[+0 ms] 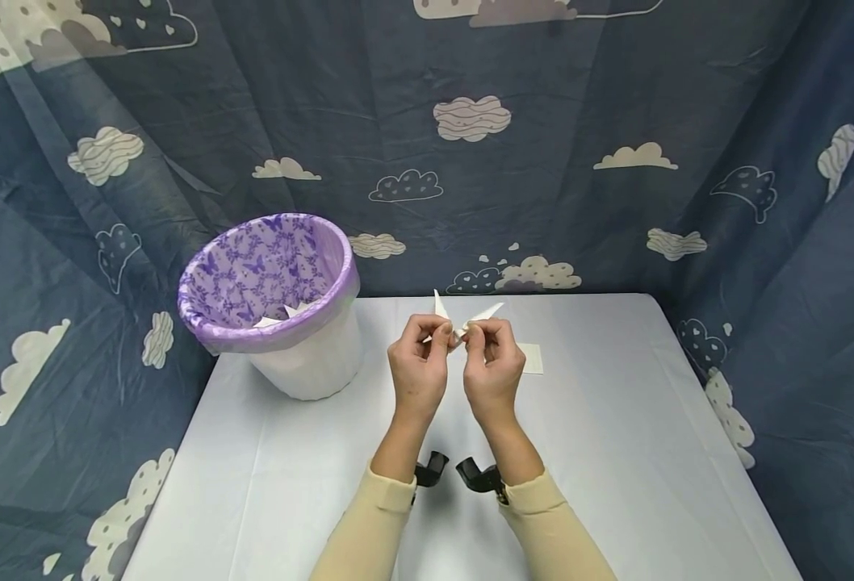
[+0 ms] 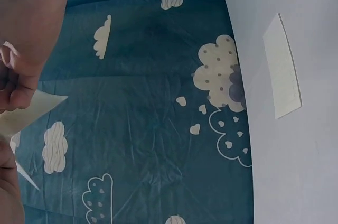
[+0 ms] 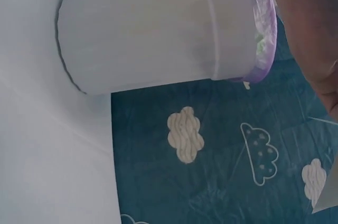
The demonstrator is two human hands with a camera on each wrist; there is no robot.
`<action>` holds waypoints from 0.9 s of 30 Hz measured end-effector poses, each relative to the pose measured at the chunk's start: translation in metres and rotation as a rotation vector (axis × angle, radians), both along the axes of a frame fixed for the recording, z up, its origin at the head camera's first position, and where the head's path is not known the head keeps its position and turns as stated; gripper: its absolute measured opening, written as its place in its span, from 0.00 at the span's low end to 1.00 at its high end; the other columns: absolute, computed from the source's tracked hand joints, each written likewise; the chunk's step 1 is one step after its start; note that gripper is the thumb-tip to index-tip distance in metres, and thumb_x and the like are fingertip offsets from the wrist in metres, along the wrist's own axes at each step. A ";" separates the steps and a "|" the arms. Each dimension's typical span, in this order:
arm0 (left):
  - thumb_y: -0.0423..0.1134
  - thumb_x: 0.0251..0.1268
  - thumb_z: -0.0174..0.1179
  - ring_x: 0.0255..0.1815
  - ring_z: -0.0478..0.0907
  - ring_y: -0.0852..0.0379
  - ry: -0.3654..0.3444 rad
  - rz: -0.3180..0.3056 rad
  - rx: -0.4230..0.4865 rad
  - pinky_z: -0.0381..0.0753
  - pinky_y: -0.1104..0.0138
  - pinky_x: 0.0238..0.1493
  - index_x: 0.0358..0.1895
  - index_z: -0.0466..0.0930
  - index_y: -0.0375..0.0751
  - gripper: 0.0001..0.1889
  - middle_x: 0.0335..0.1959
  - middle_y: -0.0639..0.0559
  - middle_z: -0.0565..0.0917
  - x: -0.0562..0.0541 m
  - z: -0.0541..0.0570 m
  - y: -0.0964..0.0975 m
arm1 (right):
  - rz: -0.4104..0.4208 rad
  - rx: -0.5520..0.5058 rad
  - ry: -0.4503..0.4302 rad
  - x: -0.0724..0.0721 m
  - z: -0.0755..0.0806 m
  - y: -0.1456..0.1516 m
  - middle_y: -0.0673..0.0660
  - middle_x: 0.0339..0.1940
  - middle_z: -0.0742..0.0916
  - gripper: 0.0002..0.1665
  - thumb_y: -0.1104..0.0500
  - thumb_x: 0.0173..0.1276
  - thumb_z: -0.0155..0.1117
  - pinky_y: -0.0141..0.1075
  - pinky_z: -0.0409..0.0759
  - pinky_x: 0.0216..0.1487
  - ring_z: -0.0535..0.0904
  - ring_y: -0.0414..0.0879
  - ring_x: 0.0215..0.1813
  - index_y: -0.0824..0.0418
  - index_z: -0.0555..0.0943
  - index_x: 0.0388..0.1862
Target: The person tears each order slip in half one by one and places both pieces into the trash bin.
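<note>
A folded piece of white paper [image 1: 487, 311] with two long pointed ends is held up between both hands, above the far part of the table. My left hand [image 1: 420, 363] pinches its left side between thumb and curled fingers. On the other side, the right hand [image 1: 494, 371] pinches the paper in the same way, the fingertips of both hands close together at its middle. Part of the fold is hidden behind the fingers. In the left wrist view a pointed flap of the paper [image 2: 31, 110] sticks out between the hands.
A white bin [image 1: 311, 363] with a purple patterned liner [image 1: 267, 274] stands at the back left, white paper pieces [image 1: 298, 309] inside. A flat cream rectangle [image 1: 532, 359] lies on the white table [image 1: 616, 452] beyond the right hand. Dark blue cloud-print curtains [image 1: 529, 186] enclose the table.
</note>
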State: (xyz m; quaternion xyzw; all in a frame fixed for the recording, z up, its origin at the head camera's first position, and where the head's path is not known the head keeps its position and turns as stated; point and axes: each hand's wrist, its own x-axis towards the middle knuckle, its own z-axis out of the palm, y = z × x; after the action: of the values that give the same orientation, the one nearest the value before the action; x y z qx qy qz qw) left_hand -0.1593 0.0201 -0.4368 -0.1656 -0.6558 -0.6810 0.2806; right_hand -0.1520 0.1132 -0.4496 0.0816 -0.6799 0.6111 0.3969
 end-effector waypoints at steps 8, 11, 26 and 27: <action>0.31 0.75 0.64 0.30 0.83 0.67 -0.046 -0.032 0.066 0.88 0.73 0.36 0.40 0.80 0.26 0.08 0.28 0.32 0.84 0.000 -0.001 0.001 | 0.014 -0.029 -0.024 -0.001 -0.001 0.003 0.73 0.33 0.85 0.08 0.72 0.79 0.58 0.19 0.82 0.41 0.82 0.29 0.37 0.80 0.76 0.43; 0.30 0.76 0.64 0.30 0.82 0.67 -0.075 -0.040 0.090 0.86 0.75 0.34 0.41 0.80 0.26 0.07 0.28 0.31 0.84 0.001 -0.001 0.002 | 0.025 -0.050 -0.029 -0.001 -0.002 0.003 0.73 0.33 0.85 0.08 0.72 0.79 0.57 0.19 0.82 0.41 0.82 0.29 0.37 0.81 0.76 0.43; 0.31 0.76 0.63 0.25 0.78 0.67 -0.168 0.007 0.119 0.76 0.78 0.27 0.42 0.80 0.26 0.07 0.27 0.29 0.83 -0.002 -0.006 -0.005 | 0.020 -0.112 -0.080 -0.004 -0.010 0.011 0.71 0.34 0.84 0.10 0.69 0.81 0.57 0.20 0.80 0.39 0.80 0.31 0.35 0.80 0.76 0.45; 0.31 0.76 0.63 0.25 0.78 0.67 -0.169 0.008 0.119 0.76 0.78 0.27 0.42 0.80 0.26 0.08 0.27 0.29 0.83 -0.002 -0.006 -0.006 | 0.020 -0.118 -0.082 -0.004 -0.011 0.012 0.71 0.34 0.84 0.10 0.69 0.81 0.57 0.20 0.81 0.39 0.80 0.31 0.36 0.80 0.76 0.45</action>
State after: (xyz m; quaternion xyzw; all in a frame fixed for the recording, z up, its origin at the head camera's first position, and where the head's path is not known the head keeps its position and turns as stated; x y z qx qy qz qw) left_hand -0.1611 0.0141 -0.4427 -0.0880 -0.6361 -0.7292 0.2363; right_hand -0.1563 0.1248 -0.4606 0.0397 -0.6576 0.6569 0.3667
